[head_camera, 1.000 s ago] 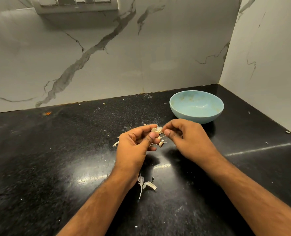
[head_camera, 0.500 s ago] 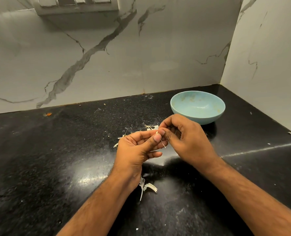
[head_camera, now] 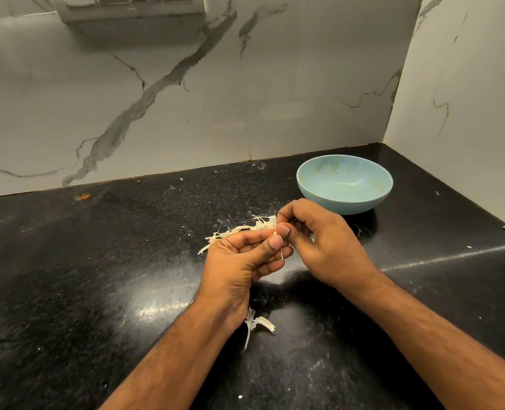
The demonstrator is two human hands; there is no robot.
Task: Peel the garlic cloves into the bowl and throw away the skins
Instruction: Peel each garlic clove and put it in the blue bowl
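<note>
Left hand (head_camera: 239, 255) and right hand (head_camera: 325, 244) fingertip-to-fingertip, curled.

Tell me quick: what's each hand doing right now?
Left hand: pinching the garlic clove.
Right hand: curled, pinching the same clove's skin.

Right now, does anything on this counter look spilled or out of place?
Yes: garlic skins lie loose on the black counter behind the hands, another scrap sits under the left wrist, and none are in the bowl.

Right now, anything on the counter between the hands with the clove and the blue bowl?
Nothing visible. The left hand and right hand pinch the garlic clove just in front of the bowl. The skin pile lies left of that path, on the counter.
</note>
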